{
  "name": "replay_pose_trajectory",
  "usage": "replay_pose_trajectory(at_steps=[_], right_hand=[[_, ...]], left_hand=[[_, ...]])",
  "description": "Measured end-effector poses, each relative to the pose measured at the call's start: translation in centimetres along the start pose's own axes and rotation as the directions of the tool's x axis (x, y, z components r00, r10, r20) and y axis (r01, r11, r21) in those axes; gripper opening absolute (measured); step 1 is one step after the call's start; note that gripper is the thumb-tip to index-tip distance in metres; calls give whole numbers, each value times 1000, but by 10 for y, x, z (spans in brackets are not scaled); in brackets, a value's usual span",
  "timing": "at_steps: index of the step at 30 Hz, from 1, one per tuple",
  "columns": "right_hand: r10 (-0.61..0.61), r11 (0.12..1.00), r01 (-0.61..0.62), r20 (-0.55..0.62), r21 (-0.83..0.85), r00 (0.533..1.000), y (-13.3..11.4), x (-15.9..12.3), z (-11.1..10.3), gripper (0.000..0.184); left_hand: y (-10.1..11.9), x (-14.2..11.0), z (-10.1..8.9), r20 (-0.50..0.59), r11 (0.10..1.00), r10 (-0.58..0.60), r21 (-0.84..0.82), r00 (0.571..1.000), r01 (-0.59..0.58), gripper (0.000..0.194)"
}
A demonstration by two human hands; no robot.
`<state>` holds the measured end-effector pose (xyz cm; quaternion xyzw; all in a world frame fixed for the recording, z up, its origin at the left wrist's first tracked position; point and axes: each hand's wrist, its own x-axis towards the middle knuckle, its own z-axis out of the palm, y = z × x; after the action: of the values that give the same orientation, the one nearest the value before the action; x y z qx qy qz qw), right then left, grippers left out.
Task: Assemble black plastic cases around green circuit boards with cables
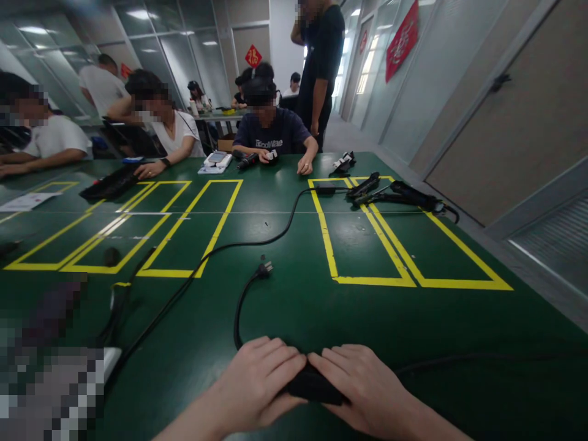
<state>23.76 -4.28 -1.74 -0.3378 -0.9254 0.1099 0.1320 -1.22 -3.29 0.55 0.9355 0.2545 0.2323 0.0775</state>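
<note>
Both my hands are wrapped around a black power adapter (316, 387) low in the middle of the view. My left hand (261, 380) grips its left end and my right hand (362, 386) its right end, fingertips nearly meeting on top. From beyond my left hand a short black cord curves away to a plug (265, 269), whose metal prongs point right on the table. A dark cable (441, 365) runs off to the right from beside my right hand. The adapter's ends are hidden under my fingers.
The green table (294, 306) carries yellow tape rectangles (374, 281). A long black cable (229, 245) crosses it diagonally. Black tools with cords (404, 195) lie at the far right. A person in a dark shirt (275, 128) sits opposite, handling a small white-and-black object.
</note>
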Motion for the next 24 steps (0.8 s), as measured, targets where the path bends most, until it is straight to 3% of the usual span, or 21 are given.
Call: replay_pose_trajectory(at_steps=[10, 18, 22, 24], right_hand=[[-54, 998, 54, -31, 12, 998, 5, 8, -9, 24], [-65, 995, 45, -231, -93, 971, 7, 13, -5, 31], [-60, 996, 43, -236, -77, 970, 10, 16, -6, 31], [-83, 992, 58, -243, -111, 967, 10, 15, -6, 34]], left_hand=[[-5, 4, 0, 54, 999, -30, -36, 998, 32, 38], [-11, 5, 4, -31, 999, 20, 50, 999, -19, 35], [-11, 7, 4, -31, 998, -53, 41, 998, 55, 35], [-10, 8, 4, -53, 992, -124, 12, 991, 124, 43]])
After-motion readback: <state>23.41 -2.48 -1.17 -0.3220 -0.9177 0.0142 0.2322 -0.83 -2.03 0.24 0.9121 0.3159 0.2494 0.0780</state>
